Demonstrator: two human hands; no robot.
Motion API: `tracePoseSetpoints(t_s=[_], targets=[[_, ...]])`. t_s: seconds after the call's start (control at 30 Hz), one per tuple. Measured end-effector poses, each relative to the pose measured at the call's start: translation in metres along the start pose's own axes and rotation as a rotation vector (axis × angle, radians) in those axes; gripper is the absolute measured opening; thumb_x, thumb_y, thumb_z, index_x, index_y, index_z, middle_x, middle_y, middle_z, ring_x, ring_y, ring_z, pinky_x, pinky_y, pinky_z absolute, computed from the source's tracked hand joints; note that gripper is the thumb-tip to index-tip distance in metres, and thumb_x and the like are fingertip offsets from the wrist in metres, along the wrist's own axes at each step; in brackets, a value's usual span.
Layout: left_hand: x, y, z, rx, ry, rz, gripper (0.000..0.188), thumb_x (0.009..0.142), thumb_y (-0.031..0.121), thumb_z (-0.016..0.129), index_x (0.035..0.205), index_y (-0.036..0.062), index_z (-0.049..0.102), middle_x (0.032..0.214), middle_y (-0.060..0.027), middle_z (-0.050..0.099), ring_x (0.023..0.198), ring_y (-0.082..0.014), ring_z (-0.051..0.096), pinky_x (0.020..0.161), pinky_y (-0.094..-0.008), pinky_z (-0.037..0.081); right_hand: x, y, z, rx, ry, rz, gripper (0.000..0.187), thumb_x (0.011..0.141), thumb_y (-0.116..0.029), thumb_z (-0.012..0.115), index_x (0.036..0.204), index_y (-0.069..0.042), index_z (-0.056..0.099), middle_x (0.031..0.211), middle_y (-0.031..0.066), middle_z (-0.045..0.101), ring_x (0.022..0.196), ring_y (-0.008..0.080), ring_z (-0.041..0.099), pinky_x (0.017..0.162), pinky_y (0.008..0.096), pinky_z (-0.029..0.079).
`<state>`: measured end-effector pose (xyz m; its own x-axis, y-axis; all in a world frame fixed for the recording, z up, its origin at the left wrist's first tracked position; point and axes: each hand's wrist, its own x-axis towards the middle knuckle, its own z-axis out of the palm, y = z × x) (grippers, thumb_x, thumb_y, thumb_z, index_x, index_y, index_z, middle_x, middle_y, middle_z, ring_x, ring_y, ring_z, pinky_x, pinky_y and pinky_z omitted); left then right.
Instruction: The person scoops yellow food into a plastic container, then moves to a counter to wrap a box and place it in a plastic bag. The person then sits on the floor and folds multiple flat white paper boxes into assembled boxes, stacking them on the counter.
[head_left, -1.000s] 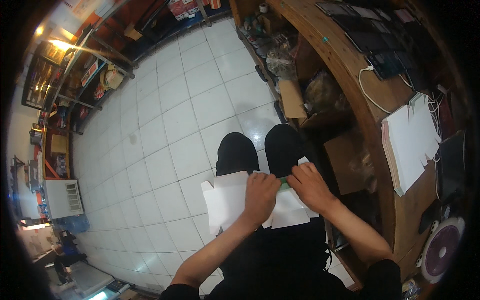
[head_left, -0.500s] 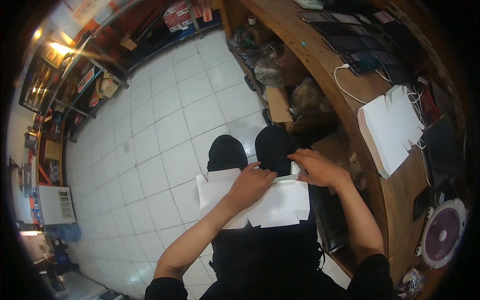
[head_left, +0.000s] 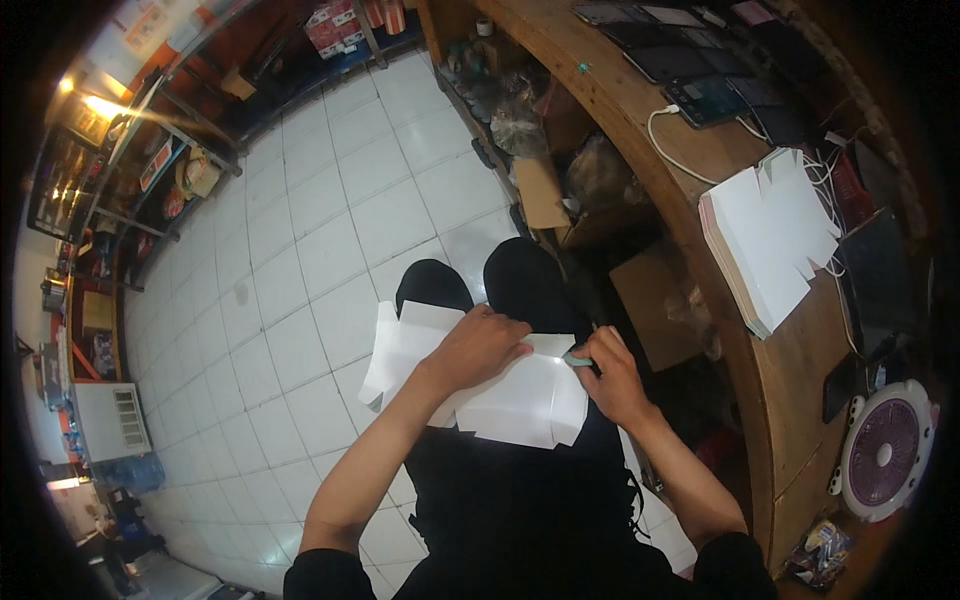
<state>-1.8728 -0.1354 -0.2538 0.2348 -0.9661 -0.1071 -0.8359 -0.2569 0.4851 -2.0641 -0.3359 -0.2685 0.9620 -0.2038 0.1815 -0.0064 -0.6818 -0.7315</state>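
Note:
A white die-cut card sheet [head_left: 520, 400] with notched edges and crease lines rests across my lap, its left end bent upward. My left hand [head_left: 478, 347] lies over its upper middle, fingers curled and pressed together on the card near its far edge. At the card's right end my right hand [head_left: 612, 375] is closed in a pinch on a small pale green strip [head_left: 577, 360]. That strip meets the card's upper right edge; whether it is stuck to the card I cannot tell. My left fingertips are partly hidden.
On the wooden counter [head_left: 690, 180] to the right lie a stack of similar white cards [head_left: 770, 240], several phones [head_left: 705, 100], white cables and a round fan [head_left: 885, 455]. Cardboard and plastic bags [head_left: 600, 165] fill the shelf below. White floor tiles [head_left: 300, 270] spread out left.
The card has tilted, its left end bending up and its right end shifting left. My right hand has moved down and left, now pinching the green strip beside the card's edge.

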Motion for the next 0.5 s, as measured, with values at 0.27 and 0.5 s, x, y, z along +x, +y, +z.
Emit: tracePoseSetpoints(t_s=[0.27,0.5], targets=[[0.027,0.008,-0.017,0.074,0.193,0.002,0.035,0.105,0.033,0.07,0.129,0.0066,0.071,0.123,-0.0159,0.071,0.127,-0.0335,0.062,0.111,-0.057,0.044,0.019,-0.02,-0.021,0.169,0.011,0.53,0.024,0.092,-0.011,0.084,0.109,-0.002,0.069,0.097,0.014,0.075,0.09,0.0237,0.071,0.084,0.0386,0.055],[-0.065,0.121,0.025,0.011,0.234,-0.233,0.044,0.097,0.021,0.075,0.136,0.0034,0.064,0.128,-0.0169,0.065,0.119,-0.0349,0.064,0.1,-0.047,0.051,-0.016,-0.02,0.009,0.495,0.105,0.671,0.027,0.095,-0.01,0.086,0.108,0.002,0.065,0.102,0.0116,0.073,0.087,0.0158,0.072,0.069,0.0319,0.06]])
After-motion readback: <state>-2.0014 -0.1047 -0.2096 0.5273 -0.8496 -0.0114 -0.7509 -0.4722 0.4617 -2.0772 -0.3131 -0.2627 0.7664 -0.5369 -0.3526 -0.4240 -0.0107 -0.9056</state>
